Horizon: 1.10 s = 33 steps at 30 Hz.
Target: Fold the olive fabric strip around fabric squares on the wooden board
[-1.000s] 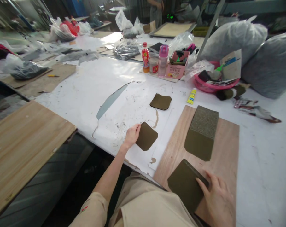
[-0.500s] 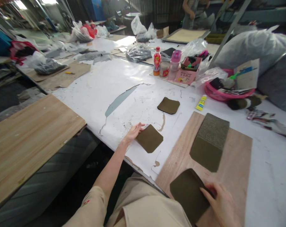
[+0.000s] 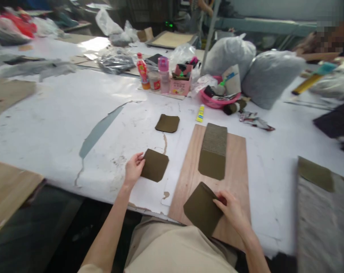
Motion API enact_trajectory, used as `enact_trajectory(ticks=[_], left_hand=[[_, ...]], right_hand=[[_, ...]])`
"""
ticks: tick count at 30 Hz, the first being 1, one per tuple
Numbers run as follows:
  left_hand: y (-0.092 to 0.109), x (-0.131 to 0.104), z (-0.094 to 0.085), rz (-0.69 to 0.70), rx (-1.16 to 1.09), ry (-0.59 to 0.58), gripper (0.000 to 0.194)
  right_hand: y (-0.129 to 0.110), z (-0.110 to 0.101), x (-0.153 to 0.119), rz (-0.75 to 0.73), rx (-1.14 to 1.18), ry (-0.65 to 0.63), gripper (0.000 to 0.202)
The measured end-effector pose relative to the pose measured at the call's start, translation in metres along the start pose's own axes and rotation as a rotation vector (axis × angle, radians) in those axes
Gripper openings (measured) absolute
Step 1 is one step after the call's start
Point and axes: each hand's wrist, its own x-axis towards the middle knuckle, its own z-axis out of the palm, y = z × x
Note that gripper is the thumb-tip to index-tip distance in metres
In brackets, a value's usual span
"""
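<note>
My left hand point(image 3: 134, 168) pinches the left edge of a dark olive fabric piece point(image 3: 155, 165) with cut corners, just over the white table. Between the thumb and fingers of my right hand point(image 3: 231, 208) is another olive fabric piece point(image 3: 202, 210), tilted above the near end of a wooden board point(image 3: 238, 163). Overlapping pieces in a row point(image 3: 212, 165) lie farther up that board, their ribbed edges showing. Beyond my left hand rests a small olive stack point(image 3: 167, 123) on the white surface.
A yellow glue tube point(image 3: 200, 113) lies past the board. Behind it stand a red-labelled bottle point(image 3: 142, 72), a pink box point(image 3: 181, 85) and a pink basin point(image 3: 220, 99). Stuffed bags point(image 3: 271, 76) sit at the back right. A grey sheet with an olive patch point(image 3: 325, 220) is at far right.
The view has turned to the right, bringing the grey sheet and a person's arm at upper right into sight. Both hands keep hold of their olive pieces.
</note>
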Motion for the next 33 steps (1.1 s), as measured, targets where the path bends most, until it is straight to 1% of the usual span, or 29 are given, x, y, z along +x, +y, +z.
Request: enact_trajectory(ticks=[2,3,4,6,7,9,11,13,16,20,22,25,28,33], left_hand=[[0.003,-0.003,0.002,0.055,0.093,0.045,0.032],[0.005,-0.005,0.002,0.139,0.286,0.089,0.031],[0.008,-0.007,0.004,0.212,0.428,0.133,0.031],[0.016,-0.012,0.009,0.33,0.55,0.158,0.029],[0.021,-0.015,0.014,0.373,0.55,0.141,0.027],[0.034,-0.021,0.028,0.452,0.483,0.04,0.024],[0.048,-0.029,0.048,0.526,0.41,-0.097,0.022],[0.062,-0.036,0.07,0.589,0.367,-0.199,0.021],[0.08,-0.044,0.099,0.64,0.279,-0.348,0.022],[0.095,-0.047,0.125,0.674,0.223,-0.459,0.022],[0.099,-0.047,0.135,0.689,0.219,-0.489,0.022],[0.102,-0.045,0.148,0.725,0.238,-0.495,0.022],[0.103,-0.043,0.159,0.765,0.262,-0.472,0.024],[0.103,-0.036,0.176,0.799,0.351,-0.409,0.031]], right_hand=[[-0.009,-0.008,0.0,0.002,0.122,-0.037,0.016],[-0.012,-0.013,0.002,-0.009,0.177,-0.038,0.015],[-0.014,-0.017,0.004,-0.021,0.228,-0.03,0.014],[-0.015,-0.025,0.013,-0.045,0.291,-0.009,0.013],[-0.014,-0.028,0.019,-0.054,0.304,0.004,0.012],[-0.012,-0.035,0.035,-0.077,0.29,0.026,0.012],[-0.01,-0.041,0.055,-0.115,0.253,0.03,0.012],[-0.009,-0.046,0.077,-0.152,0.233,0.021,0.011],[-0.008,-0.05,0.108,-0.18,0.216,0.038,0.01],[-0.002,-0.043,0.134,-0.178,0.189,0.101,0.012],[0.001,-0.036,0.14,-0.175,0.173,0.13,0.015],[0.006,-0.023,0.142,-0.157,0.143,0.19,0.02],[0.005,-0.014,0.139,-0.129,0.105,0.267,0.024],[-0.003,-0.009,0.136,-0.112,0.036,0.372,0.027]])
